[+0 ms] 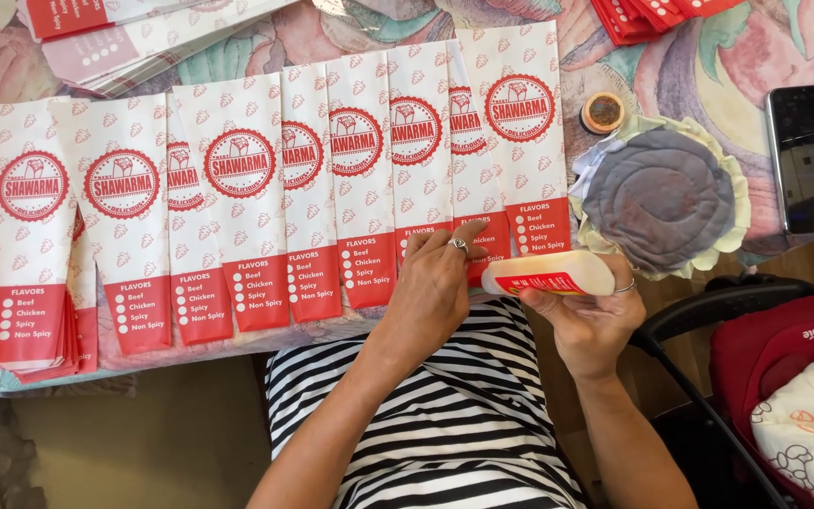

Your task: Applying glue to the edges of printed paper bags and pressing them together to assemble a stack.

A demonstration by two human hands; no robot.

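A row of several white paper bags (360,170) with red round emblems and red bottom bands lies overlapped across the table. My left hand (435,283), a ring on one finger, rests palm down on the red bottom edge of the bags near the right end of the row. My right hand (591,320) holds a glue stick (548,273) sideways, its white and red body pointing left toward the left hand, just below the rightmost bag (520,123).
A round grey quilted pad (661,193) with a pale frilled edge lies right of the bags, a small round cap (603,112) above it, a dark phone (810,155) farther right. Stacks of more bags (134,38) sit at the back. A red pram (784,377) stands at the lower right.
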